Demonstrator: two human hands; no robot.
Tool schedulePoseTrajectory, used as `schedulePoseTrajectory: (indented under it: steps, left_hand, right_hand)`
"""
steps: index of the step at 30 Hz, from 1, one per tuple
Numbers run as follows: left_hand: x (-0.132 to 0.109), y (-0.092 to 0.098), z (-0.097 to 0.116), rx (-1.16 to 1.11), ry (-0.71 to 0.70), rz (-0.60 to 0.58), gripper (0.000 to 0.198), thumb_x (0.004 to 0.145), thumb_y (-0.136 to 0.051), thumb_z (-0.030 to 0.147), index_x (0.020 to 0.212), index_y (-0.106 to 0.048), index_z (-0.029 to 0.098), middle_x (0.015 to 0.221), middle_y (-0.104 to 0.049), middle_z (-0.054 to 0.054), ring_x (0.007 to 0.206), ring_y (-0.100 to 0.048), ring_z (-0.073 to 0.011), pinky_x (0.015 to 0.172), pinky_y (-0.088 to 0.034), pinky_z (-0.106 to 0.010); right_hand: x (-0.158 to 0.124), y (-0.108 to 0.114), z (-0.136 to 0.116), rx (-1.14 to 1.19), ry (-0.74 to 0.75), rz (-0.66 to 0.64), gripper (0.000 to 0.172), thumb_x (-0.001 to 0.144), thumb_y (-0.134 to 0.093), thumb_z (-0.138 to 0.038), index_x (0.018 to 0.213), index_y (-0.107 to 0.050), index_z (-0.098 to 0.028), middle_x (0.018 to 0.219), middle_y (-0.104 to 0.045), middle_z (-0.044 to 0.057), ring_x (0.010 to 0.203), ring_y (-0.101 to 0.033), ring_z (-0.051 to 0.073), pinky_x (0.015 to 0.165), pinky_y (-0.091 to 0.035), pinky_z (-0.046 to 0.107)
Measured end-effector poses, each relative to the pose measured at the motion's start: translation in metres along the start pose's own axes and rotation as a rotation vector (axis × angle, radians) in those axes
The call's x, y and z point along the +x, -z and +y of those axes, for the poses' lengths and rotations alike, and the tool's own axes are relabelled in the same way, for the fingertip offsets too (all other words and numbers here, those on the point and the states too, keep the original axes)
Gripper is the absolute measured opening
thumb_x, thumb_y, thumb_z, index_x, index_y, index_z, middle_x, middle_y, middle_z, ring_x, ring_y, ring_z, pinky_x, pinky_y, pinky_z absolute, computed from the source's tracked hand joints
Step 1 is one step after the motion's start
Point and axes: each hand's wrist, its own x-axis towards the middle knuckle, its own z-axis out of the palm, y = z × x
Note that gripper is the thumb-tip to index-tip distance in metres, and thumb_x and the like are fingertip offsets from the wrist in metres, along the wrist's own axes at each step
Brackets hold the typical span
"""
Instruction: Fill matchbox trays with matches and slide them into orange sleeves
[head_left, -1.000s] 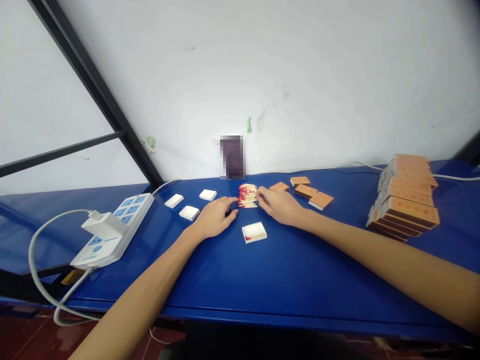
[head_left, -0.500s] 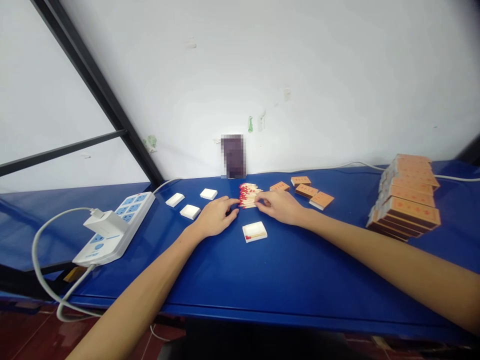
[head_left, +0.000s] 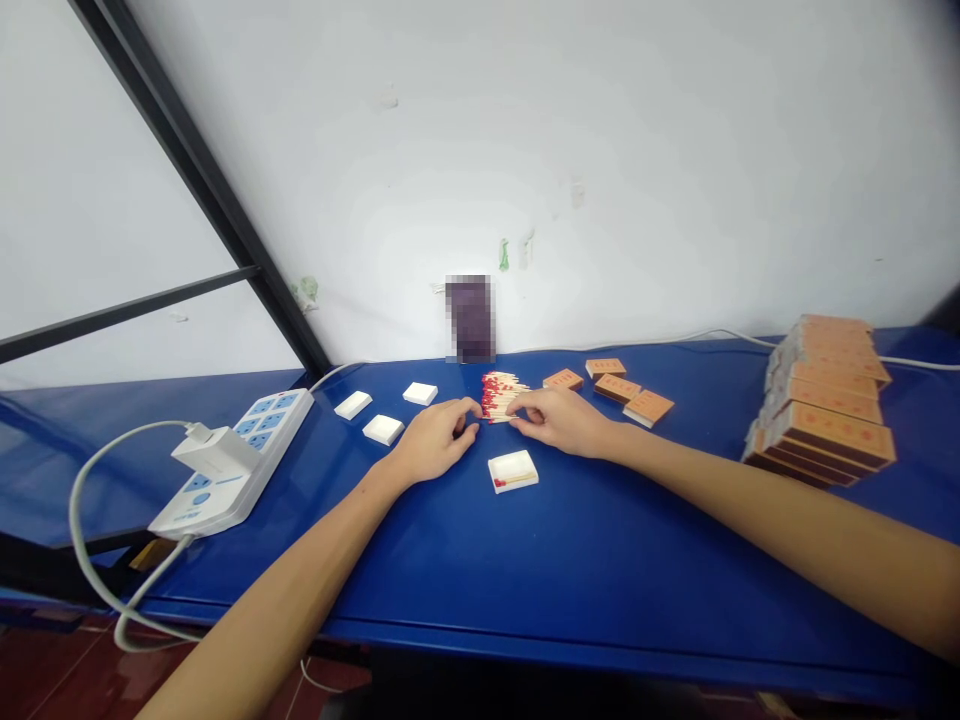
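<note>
A pile of red-headed matches [head_left: 501, 392] lies on the blue table between my two hands, heads to the left. My left hand [head_left: 439, 438] rests at the head side, index finger and thumb apart with nothing visible between them. At the bare-stick ends, my right hand [head_left: 559, 418] has its thumb and index finger pinched close on the nearest matches; how many is hidden. In front of the pile sits a white matchbox tray [head_left: 514, 468] with a few matches along its near side.
Three white trays [head_left: 384, 430] lie to the left. Several orange matchbox sleeves [head_left: 649, 406] lie right of the pile, and a stack of matchboxes [head_left: 832, 415] stands farther right. A power strip [head_left: 247, 470] with a plugged-in charger [head_left: 215, 452] and cable occupies the left side.
My left index finger has drawn slightly away from its thumb, near the match heads. My right fingers have shifted slightly toward the near edge of the pile. The view has tilted a little.
</note>
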Motion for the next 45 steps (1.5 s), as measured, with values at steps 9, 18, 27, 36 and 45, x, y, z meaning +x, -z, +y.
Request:
schedulePoseTrajectory:
  steps: [9, 18, 27, 36, 45]
  left_hand:
    - [0.0021, -0.0019, -0.0042, -0.013, -0.081, -0.041, 0.034, 0.095, -0.048, 0.022, 0.125, -0.064, 0.023, 0.076, -0.056, 0.0, 0.068, -0.051, -0.0142, 0.066, -0.038, -0.026]
    - [0.0036, -0.0005, -0.0035, -0.035, -0.078, -0.077, 0.035, 0.094, -0.048, 0.02, 0.122, -0.068, 0.024, 0.079, -0.058, -0.001, 0.069, -0.051, -0.0135, 0.066, -0.037, -0.026]
    - [0.0027, 0.0009, -0.0029, -0.187, -0.041, -0.058, 0.023, 0.092, -0.052, 0.02, 0.102, -0.072, 0.019, 0.07, -0.054, 0.001, 0.062, -0.048, -0.0115, 0.063, -0.037, -0.025]
    - [0.0039, -0.0008, -0.0081, -0.131, 0.054, 0.052, 0.026, 0.091, -0.054, 0.026, 0.112, -0.068, 0.021, 0.067, -0.052, 0.003, 0.061, -0.048, -0.0129, 0.062, -0.037, -0.026]
    - [0.003, 0.0026, -0.0094, 0.023, 0.008, -0.031, 0.03, 0.096, -0.047, 0.026, 0.115, -0.069, 0.021, 0.079, -0.06, -0.003, 0.071, -0.053, -0.016, 0.068, -0.039, -0.029]
  right_hand:
    - [-0.0014, 0.0007, -0.0043, -0.028, -0.026, -0.02, 0.018, 0.09, -0.057, -0.021, 0.096, -0.074, -0.018, 0.063, -0.06, -0.002, 0.056, -0.048, 0.011, 0.059, -0.03, 0.024]
    - [-0.002, -0.0001, -0.0037, -0.051, -0.011, -0.011, 0.021, 0.091, -0.055, -0.02, 0.097, -0.074, -0.018, 0.067, -0.065, 0.0, 0.059, -0.051, 0.012, 0.062, -0.032, 0.025]
    - [-0.003, 0.0029, -0.0092, -0.044, 0.007, -0.005, 0.027, 0.091, -0.053, -0.019, 0.106, -0.075, -0.018, 0.074, -0.07, 0.002, 0.063, -0.056, 0.013, 0.063, -0.035, 0.025]
    - [-0.0034, 0.0037, -0.0084, -0.1, 0.015, -0.05, 0.03, 0.092, -0.053, -0.024, 0.112, -0.074, -0.02, 0.085, -0.075, 0.004, 0.07, -0.061, 0.016, 0.066, -0.038, 0.026]
    - [-0.0029, 0.0018, -0.0079, -0.11, 0.007, -0.037, 0.03, 0.092, -0.052, -0.023, 0.111, -0.075, -0.02, 0.085, -0.075, 0.005, 0.072, -0.063, 0.017, 0.067, -0.04, 0.027]
